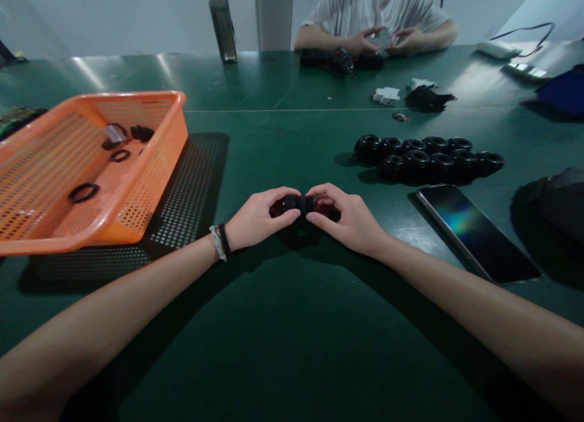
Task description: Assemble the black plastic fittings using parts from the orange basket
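In the middle of the head view, a small black cylindrical plastic fitting (292, 204) with a ridged collar is held sideways above the green table (292, 325). My left hand (262, 217) pinches its left part between thumb and fingers. From the other side, my right hand (349, 220) is closed on the right end, thumb and forefinger against the collar. The fingers hide part of the fitting, so I cannot tell whether it is one piece or two joined. Beyond my right hand stand several glossy black round fittings (417, 159) with open centres, in two rows.
At left is an orange perforated basket (166, 160) holding black rings (83, 193) and small dark parts. A phone (474, 230) lies at right, near a dark bag-like object (554, 206). Across the table are a bottle (222, 27), a power drill (342, 61), white parts (386, 95) and a seated person (365, 14).
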Tool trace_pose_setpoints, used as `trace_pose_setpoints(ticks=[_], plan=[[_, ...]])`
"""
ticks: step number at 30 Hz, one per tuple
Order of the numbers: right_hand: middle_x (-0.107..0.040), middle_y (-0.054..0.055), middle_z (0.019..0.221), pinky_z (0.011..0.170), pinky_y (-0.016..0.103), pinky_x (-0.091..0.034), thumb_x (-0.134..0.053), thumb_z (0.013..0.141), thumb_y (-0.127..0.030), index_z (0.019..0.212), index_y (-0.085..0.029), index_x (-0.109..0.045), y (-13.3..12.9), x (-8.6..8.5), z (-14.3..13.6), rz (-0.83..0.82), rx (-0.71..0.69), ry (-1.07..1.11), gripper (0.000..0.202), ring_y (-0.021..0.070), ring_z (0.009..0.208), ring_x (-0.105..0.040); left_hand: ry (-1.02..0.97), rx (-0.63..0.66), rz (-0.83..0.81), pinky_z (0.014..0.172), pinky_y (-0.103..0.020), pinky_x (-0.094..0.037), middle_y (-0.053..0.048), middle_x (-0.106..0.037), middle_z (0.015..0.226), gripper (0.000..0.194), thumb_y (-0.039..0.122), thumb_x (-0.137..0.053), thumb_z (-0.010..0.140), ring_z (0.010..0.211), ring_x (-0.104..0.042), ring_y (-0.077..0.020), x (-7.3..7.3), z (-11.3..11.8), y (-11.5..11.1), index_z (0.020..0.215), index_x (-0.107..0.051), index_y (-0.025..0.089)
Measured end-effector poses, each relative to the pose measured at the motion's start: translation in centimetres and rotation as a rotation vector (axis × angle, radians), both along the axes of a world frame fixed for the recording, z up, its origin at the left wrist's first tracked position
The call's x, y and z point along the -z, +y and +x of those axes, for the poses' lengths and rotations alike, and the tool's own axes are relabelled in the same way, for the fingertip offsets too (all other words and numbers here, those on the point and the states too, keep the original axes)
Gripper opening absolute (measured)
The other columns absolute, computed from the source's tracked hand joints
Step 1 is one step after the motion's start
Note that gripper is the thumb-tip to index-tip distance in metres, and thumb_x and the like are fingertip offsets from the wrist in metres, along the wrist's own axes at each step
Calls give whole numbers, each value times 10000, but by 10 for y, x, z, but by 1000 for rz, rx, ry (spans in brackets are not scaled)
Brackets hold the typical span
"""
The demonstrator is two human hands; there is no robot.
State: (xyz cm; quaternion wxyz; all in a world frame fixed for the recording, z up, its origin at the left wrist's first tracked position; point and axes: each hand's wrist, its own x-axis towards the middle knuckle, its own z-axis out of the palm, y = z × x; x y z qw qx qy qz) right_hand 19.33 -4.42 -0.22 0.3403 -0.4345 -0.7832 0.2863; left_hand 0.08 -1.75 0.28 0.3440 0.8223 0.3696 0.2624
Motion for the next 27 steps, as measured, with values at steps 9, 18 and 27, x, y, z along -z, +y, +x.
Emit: trace_pose_setpoints(ticks=[9, 18, 27], plan=[[-611, -20, 664, 569, 271, -429, -534, 800, -302, 957, -191, -498, 0, 0, -1, -10, 10, -5, 195, 137, 592, -568, 15, 2, 14, 625, -236, -430, -40, -644, 908, 355, 333, -491, 792, 716, -559, -133, -1, 0, 0, 1061, -589, 125], [-604, -25, 647, 553, 259, -422, -542, 798, -298, 938, -192, -507, 0, -2, -1, -16, 14, -2, 180, 127, 579, -564, 14, -7, 6, 622, -232, -429, -33, -648, 906, 345, 330, -495, 788, 713, -559, -132, 0, 0, 0, 1058, -591, 138], [-609, -15, 658, 558, 260, -427, -537, 800, -313, 938, -181, -517, 0, -1, -1, -21, 23, -6, 192, 131, 591, -572, 1, -2, 13, 608, -227, -415, -34, -644, 889, 341, 325, -495, 789, 693, -545, -125, 1, 0, 0, 1052, -592, 130]])
